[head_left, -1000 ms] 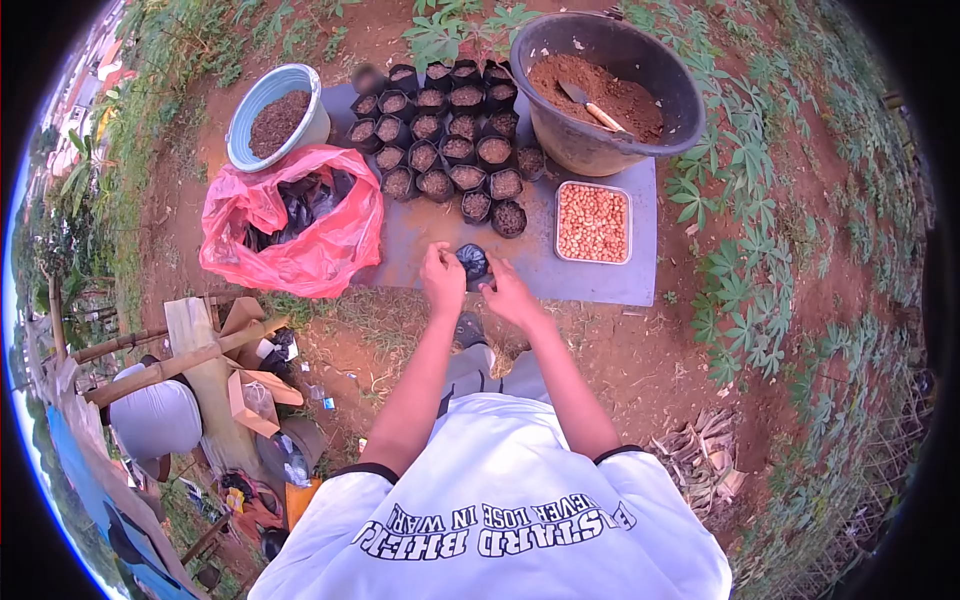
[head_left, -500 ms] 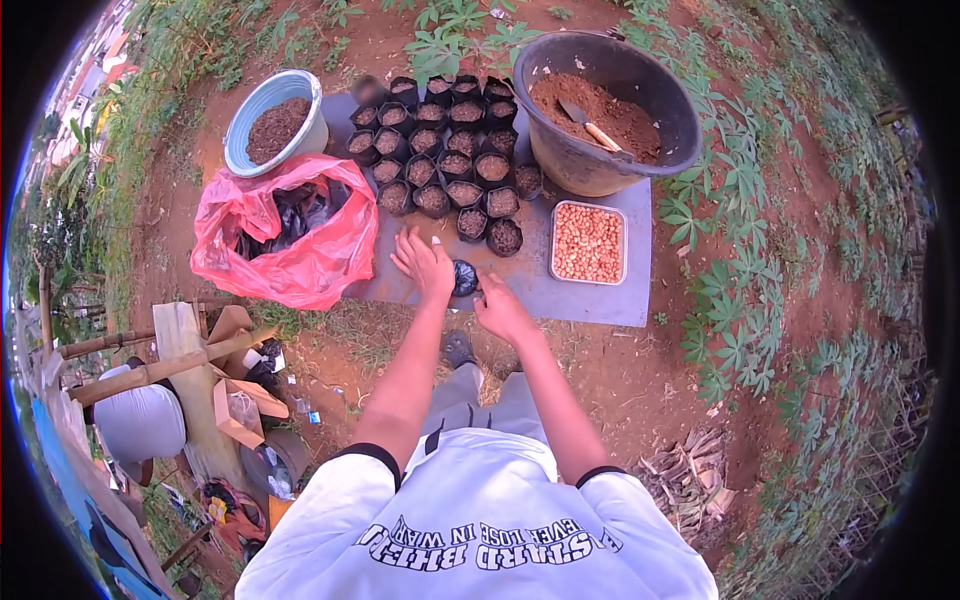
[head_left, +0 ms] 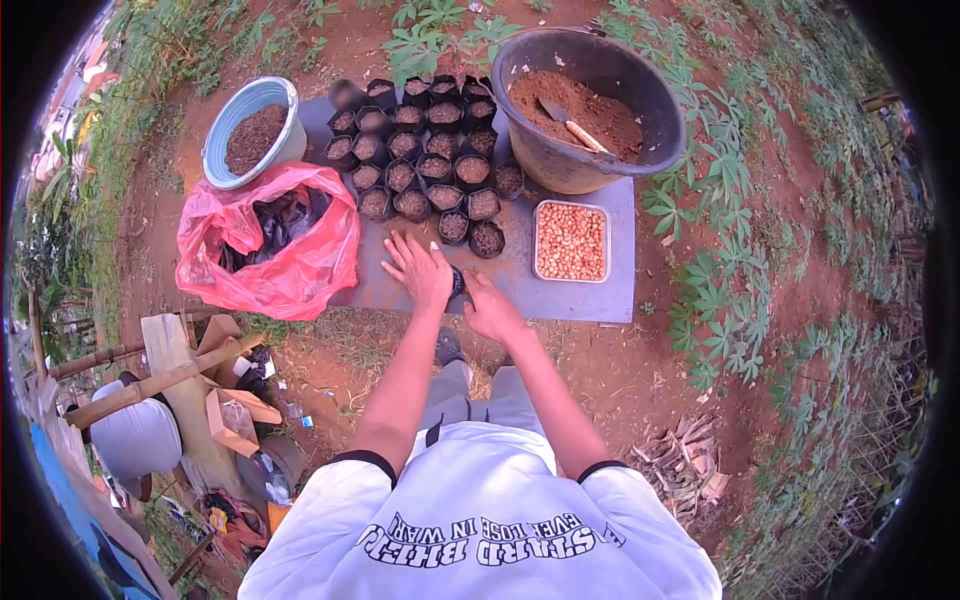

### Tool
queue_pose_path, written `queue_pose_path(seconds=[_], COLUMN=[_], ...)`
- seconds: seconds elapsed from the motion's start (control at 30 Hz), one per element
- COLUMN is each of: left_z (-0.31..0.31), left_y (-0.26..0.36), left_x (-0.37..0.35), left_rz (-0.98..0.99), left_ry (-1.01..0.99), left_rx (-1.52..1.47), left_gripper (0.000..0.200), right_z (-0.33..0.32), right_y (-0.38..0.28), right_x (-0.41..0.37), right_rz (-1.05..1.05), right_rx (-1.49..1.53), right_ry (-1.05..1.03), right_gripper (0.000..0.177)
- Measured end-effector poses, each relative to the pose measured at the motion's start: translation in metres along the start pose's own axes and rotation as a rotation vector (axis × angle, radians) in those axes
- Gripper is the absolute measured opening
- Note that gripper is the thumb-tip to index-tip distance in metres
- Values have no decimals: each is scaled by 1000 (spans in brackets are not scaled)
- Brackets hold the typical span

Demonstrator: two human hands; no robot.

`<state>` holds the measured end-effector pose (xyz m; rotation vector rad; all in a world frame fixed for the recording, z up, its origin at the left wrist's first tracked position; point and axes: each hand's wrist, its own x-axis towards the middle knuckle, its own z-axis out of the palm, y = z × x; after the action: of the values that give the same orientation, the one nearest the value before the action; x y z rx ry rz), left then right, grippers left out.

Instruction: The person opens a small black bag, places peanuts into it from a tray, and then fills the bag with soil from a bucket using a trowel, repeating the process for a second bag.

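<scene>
A small black plastic planting bag [head_left: 457, 283] sits at the near edge of the table, partly hidden between my hands. My left hand [head_left: 424, 272] lies over its left side, palm down, with fingers spread. From the right, my right hand [head_left: 492, 308] reaches against the bag, its index finger stretched out and its fingertips apart. Just beyond are rows of black planting bags filled with soil [head_left: 410, 172]; the closest filled one [head_left: 486, 239] stands a little past my right fingertips.
A pink plastic bag [head_left: 330, 275] holding black bags lies left, below a light-blue bucket of soil [head_left: 287, 150]. At right stand a large black tub [head_left: 590, 178] with soil and a trowel [head_left: 570, 123], and a clear container of orange-tan kernels [head_left: 572, 242]. The grey table [head_left: 615, 295] sits on bare earth.
My left hand has shifted over the small black bag, covering more of it. My right hand stays beside it. The whole view has moved slightly, with table items appearing further left.
</scene>
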<state>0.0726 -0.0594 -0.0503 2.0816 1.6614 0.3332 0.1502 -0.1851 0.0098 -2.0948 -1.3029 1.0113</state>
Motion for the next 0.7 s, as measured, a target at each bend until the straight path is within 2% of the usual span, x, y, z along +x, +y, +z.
queue_pose_path(seconds=[0.07, 0.1, 0.17, 0.2, 0.27, 0.3, 0.37, 0.47, 0.53, 0.6, 0.7], left_z=[-2, -1, -2, -8, -23, -30, -48, -74, -76, -75, -70], left_y=[3, 1, -4, -9, -23, -26, -35, -35, -41, -46, -51], left_x=[0, -1, -2, -3, -5, -10, -23, -36, -35, -29, -26], left_rz=[-17, -16, 98, 99, 209, 215, 423, 506, 510, 533, 579], left_ry=[41, 39, 219, 215, -21, -20, -114, -179, -156, -217, -203], left_rx=[35, 34, -84, -84, -327, -326, -324, -176, -158, -91, -66], left_gripper=[56, 56, 45, 45, 33, 33, 30, 32, 29, 26, 22], right_z=[-4, -5, -7, -8, -6, -5, 1, 12, 18, 20, 22], right_y=[-3, 0, 5, 8, 9, 8, 3, -2, -3, -2, -2], right_x=[-2, -5, -9, -9, -6, -3, 5, 19, 27, 32, 33], right_rz=[23, -17, -53, -43, -32, -79, -134, -188, -149, -174, -197], right_rx=[-14, -17, -22, 2, 29, 56, 85, 55, -37, -38, -70], right_ry=[-16, 45, 107, 111, 123, 159, 199, 177, 136, 163, 190], right_gripper=[62, 58, 54, 49, 43, 39, 35, 31, 25, 24, 20])
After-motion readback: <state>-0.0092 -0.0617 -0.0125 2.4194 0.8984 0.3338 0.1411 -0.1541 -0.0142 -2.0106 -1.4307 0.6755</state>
